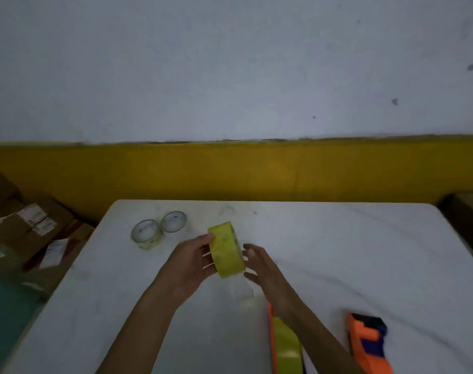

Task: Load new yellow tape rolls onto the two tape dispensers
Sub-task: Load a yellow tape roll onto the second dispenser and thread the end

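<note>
A yellow tape roll (227, 251) stands on edge above the white table (338, 252), held between both hands. My left hand (188, 261) grips its left face, thumb over the top rim. My right hand (257, 263) touches its right side with curled fingers, and a clear strip of tape (243, 290) hangs below it. At the near edge lies an orange tape dispenser (285, 346) carrying a yellow roll, partly under my right forearm. A second orange and dark blue dispenser (369, 341) lies to its right with no roll visible on it.
Two nearly used-up tape cores (159, 229) sit at the table's far left. Cardboard boxes (33, 238) are stacked on the floor to the left. A yellow and white wall stands behind the table. A brown box (467, 211) edges in at the right.
</note>
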Motion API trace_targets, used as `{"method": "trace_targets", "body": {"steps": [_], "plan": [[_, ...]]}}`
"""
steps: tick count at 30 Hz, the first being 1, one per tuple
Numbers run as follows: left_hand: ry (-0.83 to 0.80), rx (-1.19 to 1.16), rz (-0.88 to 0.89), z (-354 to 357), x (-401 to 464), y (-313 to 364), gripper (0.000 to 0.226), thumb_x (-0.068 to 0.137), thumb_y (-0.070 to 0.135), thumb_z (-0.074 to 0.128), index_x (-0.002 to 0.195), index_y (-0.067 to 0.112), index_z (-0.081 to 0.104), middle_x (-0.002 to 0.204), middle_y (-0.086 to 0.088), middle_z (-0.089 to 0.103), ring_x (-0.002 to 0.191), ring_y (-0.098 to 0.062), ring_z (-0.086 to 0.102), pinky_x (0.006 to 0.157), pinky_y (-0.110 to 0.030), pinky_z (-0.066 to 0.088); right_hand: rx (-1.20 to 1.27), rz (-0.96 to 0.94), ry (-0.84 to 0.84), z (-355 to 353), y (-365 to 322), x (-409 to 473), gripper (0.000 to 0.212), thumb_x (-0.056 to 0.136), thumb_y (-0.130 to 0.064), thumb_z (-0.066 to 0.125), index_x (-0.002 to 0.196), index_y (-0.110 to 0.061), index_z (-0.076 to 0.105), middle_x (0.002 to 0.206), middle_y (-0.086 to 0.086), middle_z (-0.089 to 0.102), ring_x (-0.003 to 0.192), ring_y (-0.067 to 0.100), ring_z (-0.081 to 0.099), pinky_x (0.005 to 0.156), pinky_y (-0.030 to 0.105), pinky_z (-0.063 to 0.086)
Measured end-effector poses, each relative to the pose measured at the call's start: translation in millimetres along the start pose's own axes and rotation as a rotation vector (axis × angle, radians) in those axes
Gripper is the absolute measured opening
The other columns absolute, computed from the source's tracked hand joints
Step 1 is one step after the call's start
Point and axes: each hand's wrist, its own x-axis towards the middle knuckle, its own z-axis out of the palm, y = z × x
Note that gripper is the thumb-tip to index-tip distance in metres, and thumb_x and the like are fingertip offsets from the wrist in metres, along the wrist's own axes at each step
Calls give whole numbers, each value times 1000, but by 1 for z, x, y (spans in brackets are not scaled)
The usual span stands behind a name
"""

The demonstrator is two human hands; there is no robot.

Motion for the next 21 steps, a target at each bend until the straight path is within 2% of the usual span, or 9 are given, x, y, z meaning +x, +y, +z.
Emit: {"method": "trace_targets", "body": {"steps": [2, 5, 9, 12, 14, 15, 17, 19, 21], "plan": [[-96, 39, -8, 52, -13, -25, 28, 88, 18, 52, 107, 3, 65, 101, -16, 71, 92, -30, 67, 83, -44, 55, 36, -5, 18, -51, -10, -34, 40, 99, -42, 39, 130, -21, 52, 129, 8, 64, 117, 23, 63, 100, 35, 50], [-250, 110, 46, 122, -34, -59, 35, 81, 18, 57, 108, -1, 66, 105, -19, 70, 90, -30, 69, 79, -41, 59, 132, 12, 40, -116, -17, -82, 43, 95, -48, 46, 129, -24, 55, 123, 10, 68, 112, 31, 66, 101, 51, 50], [-459, 532, 222, 185, -65, -119, 28, 92, 5, 53, 117, 6, 67, 112, -7, 74, 103, -18, 70, 79, -17, 56, 272, 47, 182, -182, -7, -139, 37, 98, -28, 48, 122, -4, 62, 119, 21, 69, 92, 23, 73, 73, 35, 60], [-607, 765, 306, 208, -72, -164, 30, 89, 4, 59, 117, 9, 67, 118, -8, 71, 110, -20, 66, 91, -22, 53, 179, 82, 200, -216, 10, -179, 27, 93, -8, 54, 117, -2, 66, 110, 21, 73, 96, 31, 72, 76, 38, 60], [-640, 805, 280, 213, -64, -188, 33, 87, 11, 64, 119, 16, 65, 121, -1, 67, 113, -12, 63, 96, -21, 51, 90, 52, 359, -235, 22, -198, 27, 92, 0, 53, 111, -7, 68, 98, 16, 77, 87, 30, 75, 67, 39, 61], [-597, 802, 238, 212, -58, -199, 37, 85, 17, 67, 122, 20, 63, 122, 5, 65, 112, -8, 61, 93, -18, 51, 45, 28, 439, -243, 26, -206, 28, 93, 2, 50, 108, -11, 69, 94, 14, 77, 83, 30, 75, 63, 39, 61], [-354, 748, 72, 202, -48, -223, 46, 78, 35, 70, 120, 21, 59, 112, 9, 63, 99, -4, 60, 79, -16, 49, -67, -10, 557, -259, 40, -216, 30, 94, 3, 48, 102, -16, 70, 97, 14, 74, 85, 32, 74, 62, 40, 62], [-141, 773, -45, 191, -44, -247, 49, 66, 49, 67, 102, 17, 57, 96, 4, 59, 80, -7, 55, 68, -20, 43, -240, -59, 638, -277, 56, -220, 23, 93, -1, 53, 99, -14, 70, 97, 12, 74, 85, 28, 73, 64, 35, 60], [-119, 883, -130, 188, -50, -273, 34, 70, 48, 66, 84, 19, 53, 78, 5, 54, 71, -8, 50, 64, -24, 40, -428, -87, 671, -288, 69, -220, 19, 90, -3, 57, 91, -16, 71, 90, 6, 75, 77, 16, 72, 63, 21, 56]]}}
